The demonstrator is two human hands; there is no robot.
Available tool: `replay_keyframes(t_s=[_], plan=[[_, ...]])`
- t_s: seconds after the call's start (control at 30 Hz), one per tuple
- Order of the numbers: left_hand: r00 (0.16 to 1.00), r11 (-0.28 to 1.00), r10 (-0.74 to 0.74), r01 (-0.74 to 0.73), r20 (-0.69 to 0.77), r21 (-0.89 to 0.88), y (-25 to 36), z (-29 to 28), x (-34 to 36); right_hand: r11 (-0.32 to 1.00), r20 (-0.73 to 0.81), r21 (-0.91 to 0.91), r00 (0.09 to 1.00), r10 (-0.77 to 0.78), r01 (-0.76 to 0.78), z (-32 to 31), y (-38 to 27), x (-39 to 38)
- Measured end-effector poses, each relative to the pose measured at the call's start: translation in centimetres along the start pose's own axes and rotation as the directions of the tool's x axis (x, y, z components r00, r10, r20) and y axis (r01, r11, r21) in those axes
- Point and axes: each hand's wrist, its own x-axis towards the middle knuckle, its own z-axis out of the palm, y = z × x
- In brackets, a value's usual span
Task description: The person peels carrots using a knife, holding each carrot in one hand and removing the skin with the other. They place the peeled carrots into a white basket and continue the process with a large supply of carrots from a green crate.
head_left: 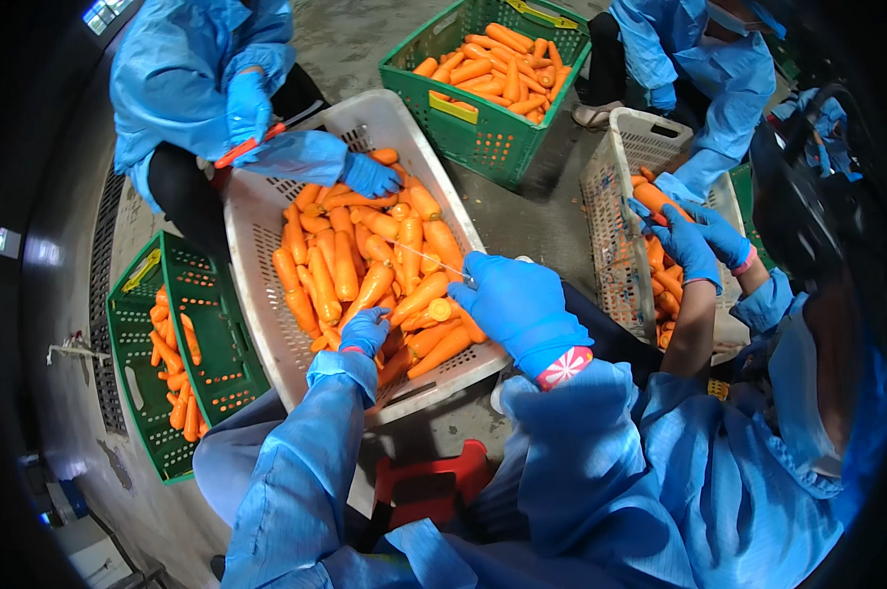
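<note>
My gloved left hand (366,333) is low over the white crate (257,265), its fingers closed around the lower end of a carrot (370,292). My right hand (518,306), also in a blue glove, is in a fist at the crate's right rim. Out of it a knife (431,259) points up and left over the carrots, its blade thin and its handle hidden in the fist. Loose carrots (345,265) fill much of the crate, and one shows a pale cut end (440,309).
Across the crate, a co-worker's gloved hand (370,176) reaches in; their other hand holds a red-handled tool (237,152). Green crates of carrots stand at left (134,324) and behind (502,147). At right, another person's hands (694,240) hold a carrot. A red stool (473,471) is below.
</note>
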Motion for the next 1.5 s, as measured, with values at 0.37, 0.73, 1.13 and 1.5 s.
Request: replay_keyframes(t_s=[0.37, 0.73, 1.13, 1.5], plan=[[0.974, 0.964, -0.082, 0.024, 0.211, 0.263, 6.6, -0.1, 2.5, 0.999, 0.008, 0.016, 0.999, 0.048, -0.049, 0.1, 0.4, -0.4], [0.956, 0.976, -0.114, 0.158, 0.269, -0.147, 3.8, 3.0, 1.6, 0.999, -0.038, 0.026, 0.999, -0.039, 0.040, 1.2, 0.5, -0.2], [0.989, 0.996, -0.076, 0.083, 0.129, -0.043, 4.3, 1.9, 3.7, 0.999, -0.037, 0.044, 0.999, 0.027, -0.025, 1.3, 0.4, 0.5], [0.853, 0.839, -0.139, 0.371, 0.503, -0.398, 9.0, 5.3, 0.9, 0.994, 0.113, 0.101, 0.993, 0.021, -0.032, 0.5, 0.3, 0.3]])
